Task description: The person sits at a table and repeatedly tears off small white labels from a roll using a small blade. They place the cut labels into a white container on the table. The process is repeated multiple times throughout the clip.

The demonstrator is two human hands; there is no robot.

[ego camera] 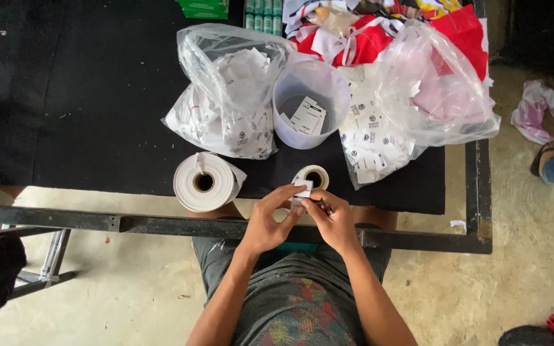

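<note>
Centre frame: left hand [265, 224] and right hand [333, 221] pinch one small white label [302, 188]. Advise a steady edge grip, peeling slowly.

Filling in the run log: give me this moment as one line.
left hand: pinching small white label | right hand: on same label | small roll behind | big roll left

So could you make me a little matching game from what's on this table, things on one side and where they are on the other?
Things:
1. large white roll
2. small white tag
3. clear plastic tub
4. red and white cloth

Places:
A. between the fingers of the left hand and right hand
B. far right corner of the table
C. between two clear bags
D. table's near edge, left of the hands

Pairs: 1-D, 2-A, 3-C, 4-B
</note>
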